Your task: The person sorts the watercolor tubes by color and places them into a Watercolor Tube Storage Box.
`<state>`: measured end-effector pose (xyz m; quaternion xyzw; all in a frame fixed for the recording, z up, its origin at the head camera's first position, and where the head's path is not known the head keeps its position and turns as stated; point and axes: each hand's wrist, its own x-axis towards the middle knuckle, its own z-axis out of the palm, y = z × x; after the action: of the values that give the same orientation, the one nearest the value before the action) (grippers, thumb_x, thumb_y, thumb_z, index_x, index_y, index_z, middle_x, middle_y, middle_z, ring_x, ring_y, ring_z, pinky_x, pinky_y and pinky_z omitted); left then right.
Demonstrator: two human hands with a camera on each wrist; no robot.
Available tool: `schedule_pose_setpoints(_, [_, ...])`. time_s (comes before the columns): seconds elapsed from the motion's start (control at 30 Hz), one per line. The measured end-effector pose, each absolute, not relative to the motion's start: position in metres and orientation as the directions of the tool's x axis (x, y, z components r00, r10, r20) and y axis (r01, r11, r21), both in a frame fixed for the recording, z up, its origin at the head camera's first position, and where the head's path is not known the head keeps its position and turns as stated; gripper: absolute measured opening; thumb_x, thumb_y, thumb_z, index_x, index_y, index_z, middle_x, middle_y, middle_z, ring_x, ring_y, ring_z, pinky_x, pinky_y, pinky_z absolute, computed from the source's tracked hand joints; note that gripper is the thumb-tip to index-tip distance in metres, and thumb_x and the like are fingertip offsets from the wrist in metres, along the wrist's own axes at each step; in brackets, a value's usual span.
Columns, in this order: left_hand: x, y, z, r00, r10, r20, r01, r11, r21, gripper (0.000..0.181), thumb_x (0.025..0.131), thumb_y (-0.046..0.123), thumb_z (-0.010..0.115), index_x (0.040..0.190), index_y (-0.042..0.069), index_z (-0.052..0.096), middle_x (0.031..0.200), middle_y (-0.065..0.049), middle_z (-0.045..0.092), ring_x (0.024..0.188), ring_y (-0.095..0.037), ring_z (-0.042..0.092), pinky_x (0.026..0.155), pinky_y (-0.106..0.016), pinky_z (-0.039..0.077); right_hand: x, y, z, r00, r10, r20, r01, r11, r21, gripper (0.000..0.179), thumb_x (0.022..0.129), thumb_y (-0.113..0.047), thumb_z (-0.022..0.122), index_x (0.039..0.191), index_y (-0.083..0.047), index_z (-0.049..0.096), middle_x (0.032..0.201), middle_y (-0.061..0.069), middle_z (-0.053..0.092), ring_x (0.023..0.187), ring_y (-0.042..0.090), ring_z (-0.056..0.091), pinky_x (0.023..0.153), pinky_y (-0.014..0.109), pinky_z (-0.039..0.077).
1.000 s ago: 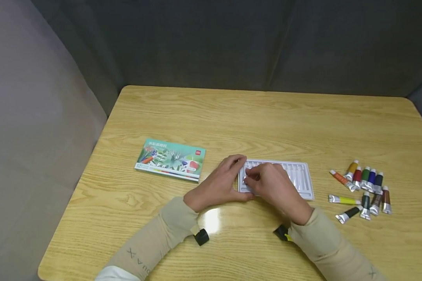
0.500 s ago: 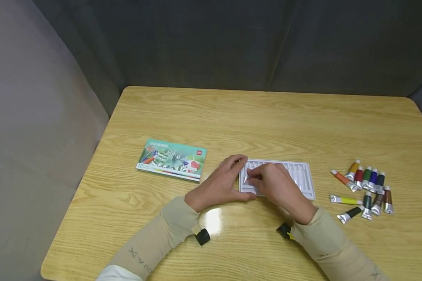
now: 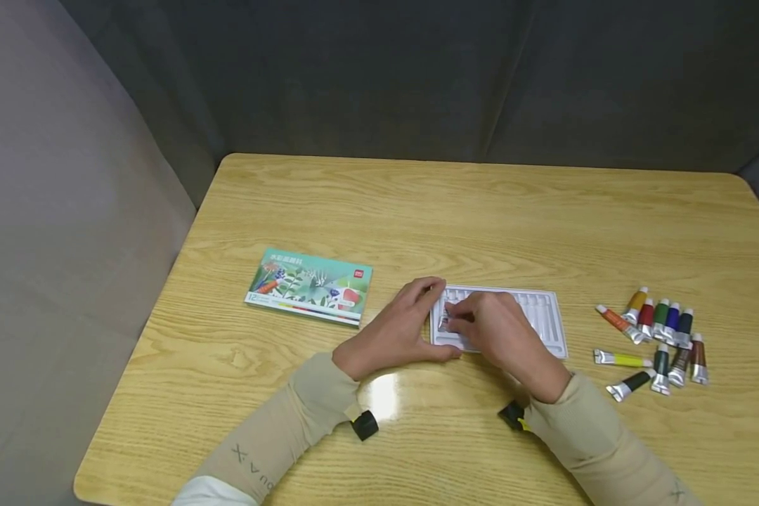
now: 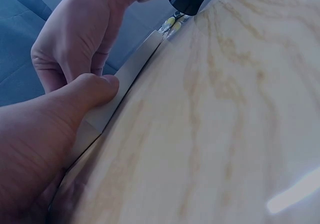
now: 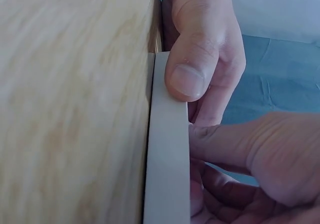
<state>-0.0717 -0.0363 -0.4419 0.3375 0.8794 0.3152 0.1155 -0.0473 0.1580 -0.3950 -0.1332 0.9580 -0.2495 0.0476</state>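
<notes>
A white plastic tray (image 3: 554, 327) with narrow slots lies on the table in the head view. My left hand (image 3: 397, 329) grips its left end, fingers at the far corner and thumb along the near side. In the left wrist view that thumb presses the tray's side wall (image 4: 134, 66). My right hand (image 3: 496, 330) pinches a small paint tube (image 3: 443, 322) at the leftmost slot; its silver end shows, the rest is hidden behind the fingers. The right wrist view has my right hand (image 5: 270, 159) reaching in behind the tray wall (image 5: 167, 149).
Several paint tubes lie loose to the right, among them an orange one (image 3: 618, 324), a yellow one (image 3: 626, 360) and a black one (image 3: 634, 384). Left of the hands is a teal paint box (image 3: 310, 287). Dark cloth (image 3: 367, 84) hangs behind the wooden table (image 3: 354, 204).
The right fingers shift slightly over the leftmost slot, and the silver end of the tube has turned a little. The left hand keeps its hold on the tray.
</notes>
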Motion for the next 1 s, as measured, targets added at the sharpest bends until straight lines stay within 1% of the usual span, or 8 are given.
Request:
schedule_pose_setpoints(0.07, [-0.0719,-0.0359,-0.4424,-0.746,0.665,0.008,0.52,0.575,0.632,0.107,0.086,0.063,0.076,0.165,0.01,0.026,0.168,-0.005,0.029,0.156,-0.022,0.032,0.125,-0.039,0.037,-0.0474,0.1589,-0.3964,-0.96,-0.278,-0.021,-0.23,0.833,-0.503,0.022,0.087,-0.011,0.082,0.109,-0.004,0.082,0.099,0.012,0.081,0.08,0.016,0.073,0.065,0.028,0.052])
schedule_pose_setpoints(0.2, [-0.0718,-0.0355,-0.4426,-0.75,0.661,0.003,0.515,0.581,0.63,0.107,0.085,0.061,0.077,0.165,0.01,0.026,0.167,-0.005,0.03,0.156,-0.021,0.032,0.126,-0.039,0.036,-0.0486,0.161,-0.3972,-0.963,-0.268,-0.034,-0.208,0.816,-0.539,0.024,0.087,-0.013,0.084,0.109,-0.005,0.082,0.101,0.012,0.081,0.091,0.024,0.078,0.074,0.038,0.06])
schedule_pose_setpoints(0.3, [-0.072,-0.0349,-0.4422,-0.751,0.66,0.01,0.522,0.584,0.622,0.107,0.085,0.061,0.077,0.165,0.01,0.027,0.167,-0.005,0.031,0.155,-0.021,0.034,0.126,-0.038,0.036,-0.0504,0.1628,-0.3966,-0.967,-0.248,-0.058,-0.173,0.808,-0.564,0.026,0.086,-0.018,0.085,0.109,-0.006,0.082,0.101,0.01,0.082,0.099,0.028,0.078,0.082,0.044,0.061])
schedule_pose_setpoints(0.4, [-0.0722,-0.0344,-0.4422,-0.751,0.66,0.018,0.529,0.585,0.615,0.107,0.085,0.061,0.077,0.164,0.01,0.027,0.166,-0.005,0.032,0.154,-0.022,0.035,0.126,-0.038,0.036,-0.0512,0.1637,-0.3972,-0.971,-0.229,-0.07,-0.149,0.804,-0.576,0.028,0.084,-0.02,0.086,0.109,-0.006,0.082,0.1,0.009,0.082,0.102,0.029,0.078,0.084,0.046,0.061])
schedule_pose_setpoints(0.6, [-0.0724,-0.034,-0.4417,-0.75,0.661,0.021,0.532,0.585,0.612,0.107,0.085,0.061,0.077,0.164,0.009,0.028,0.166,-0.006,0.033,0.154,-0.022,0.036,0.126,-0.038,0.036,-0.051,0.1629,-0.3986,-0.975,-0.211,-0.069,-0.135,0.811,-0.569,0.029,0.085,-0.019,0.086,0.11,-0.006,0.082,0.098,0.01,0.082,0.097,0.027,0.078,0.078,0.042,0.061])
schedule_pose_setpoints(0.73, [-0.0728,-0.0332,-0.4417,-0.749,0.662,0.032,0.542,0.583,0.605,0.106,0.085,0.062,0.078,0.164,0.01,0.029,0.165,-0.006,0.034,0.153,-0.022,0.037,0.126,-0.038,0.036,-0.0505,0.1635,-0.3984,-0.975,-0.214,-0.063,-0.142,0.813,-0.565,0.028,0.085,-0.018,0.085,0.11,-0.006,0.082,0.097,0.01,0.082,0.094,0.025,0.078,0.076,0.04,0.061])
schedule_pose_setpoints(0.9, [-0.0721,-0.0336,-0.443,-0.75,0.661,0.033,0.54,0.582,0.608,0.106,0.085,0.062,0.077,0.164,0.01,0.028,0.165,-0.006,0.034,0.153,-0.021,0.036,0.126,-0.037,0.036,-0.0486,0.1645,-0.3987,-0.965,-0.259,-0.038,-0.197,0.812,-0.549,0.023,0.087,-0.014,0.083,0.108,-0.006,0.082,0.087,0.005,0.081,0.08,0.015,0.074,0.07,0.033,0.057])
schedule_pose_setpoints(1.0, [-0.0717,-0.0345,-0.4434,-0.753,0.658,0.03,0.534,0.584,0.611,0.106,0.085,0.061,0.078,0.164,0.011,0.028,0.165,-0.005,0.033,0.153,-0.021,0.035,0.126,-0.037,0.036,-0.0485,0.1642,-0.3974,-0.958,-0.284,-0.033,-0.221,0.809,-0.544,0.021,0.089,-0.015,0.08,0.108,-0.005,0.081,0.084,0.002,0.079,0.075,0.01,0.069,0.068,0.029,0.054])
